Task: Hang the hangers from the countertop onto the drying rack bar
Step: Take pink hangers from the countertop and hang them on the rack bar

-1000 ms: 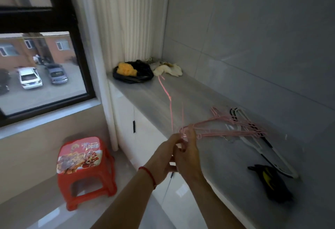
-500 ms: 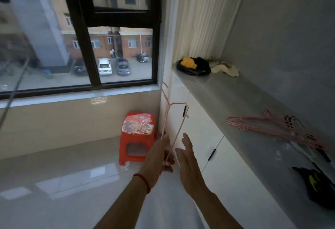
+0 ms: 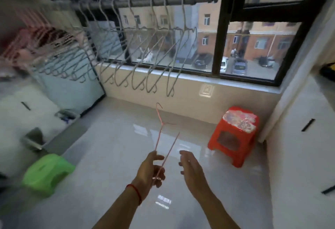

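Soft daylight enters through the window [image 3: 253, 47] at upper right, leaving pale glare on the floor tiles [image 3: 163, 199]. Left side smears with motion blur; edges bow.

I stand on a glossy pale tiled floor [image 3: 112, 156] facing a black-framed window [image 3: 220, 29] with daylight, brick buildings and parked cars outside. A red plastic stool [image 3: 233, 136] sits below it at my right, beside white cabinets [image 3: 299, 138]. A green stool [image 3: 46, 173] sits left.
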`<action>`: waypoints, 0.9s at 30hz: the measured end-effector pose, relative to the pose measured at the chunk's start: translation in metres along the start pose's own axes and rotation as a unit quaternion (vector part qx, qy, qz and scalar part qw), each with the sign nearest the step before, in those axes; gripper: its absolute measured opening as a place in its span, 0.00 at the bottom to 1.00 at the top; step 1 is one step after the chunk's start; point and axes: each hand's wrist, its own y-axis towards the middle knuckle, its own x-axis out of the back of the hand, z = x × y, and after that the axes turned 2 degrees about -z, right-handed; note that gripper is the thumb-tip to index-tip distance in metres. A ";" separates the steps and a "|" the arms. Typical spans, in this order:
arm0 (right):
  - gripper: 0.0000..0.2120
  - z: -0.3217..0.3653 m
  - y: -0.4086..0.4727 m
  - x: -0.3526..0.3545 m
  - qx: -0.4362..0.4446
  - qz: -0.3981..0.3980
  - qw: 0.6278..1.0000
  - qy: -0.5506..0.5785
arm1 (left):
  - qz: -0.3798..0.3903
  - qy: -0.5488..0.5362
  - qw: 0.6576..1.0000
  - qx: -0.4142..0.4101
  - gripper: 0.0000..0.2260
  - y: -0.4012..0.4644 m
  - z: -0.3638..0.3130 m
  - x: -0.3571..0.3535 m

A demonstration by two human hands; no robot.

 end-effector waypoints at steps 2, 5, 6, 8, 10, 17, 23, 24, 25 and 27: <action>0.20 0.016 -0.005 -0.034 0.015 0.049 0.998 -0.022 | -0.049 -0.031 0.998 0.002 0.22 -0.009 0.009 0.036; 0.16 0.044 -0.004 -0.086 0.031 0.116 0.992 -0.047 | -0.098 -0.085 0.992 0.007 0.22 -0.016 0.019 0.090; 0.15 0.053 -0.002 -0.104 0.039 0.136 0.988 -0.065 | -0.108 -0.100 0.989 0.008 0.21 -0.017 0.020 0.109; 0.15 0.073 -0.001 -0.144 0.062 0.166 0.980 -0.090 | -0.126 -0.129 0.984 0.002 0.21 -0.016 0.017 0.151; 0.16 0.093 0.001 -0.187 0.076 0.180 0.975 -0.103 | -0.149 -0.158 0.976 -0.014 0.20 -0.012 0.010 0.198; 0.17 0.163 0.006 -0.359 0.120 0.205 0.963 -0.129 | -0.202 -0.172 0.963 -0.044 0.17 0.001 -0.035 0.383; 0.18 0.224 0.035 -0.487 0.153 0.200 0.962 -0.106 | -0.263 -0.163 0.948 -0.073 0.12 0.044 -0.096 0.527; 0.18 0.234 0.042 -0.506 0.159 0.196 0.963 -0.095 | -0.272 -0.154 0.946 -0.088 0.13 0.054 -0.109 0.547; 0.18 0.245 0.050 -0.523 0.166 0.191 0.964 -0.084 | -0.279 -0.140 0.945 -0.102 0.15 0.063 -0.124 0.564; 0.18 0.268 0.068 -0.556 0.182 0.182 0.964 -0.063 | -0.294 -0.110 0.940 -0.132 0.16 0.081 -0.156 0.596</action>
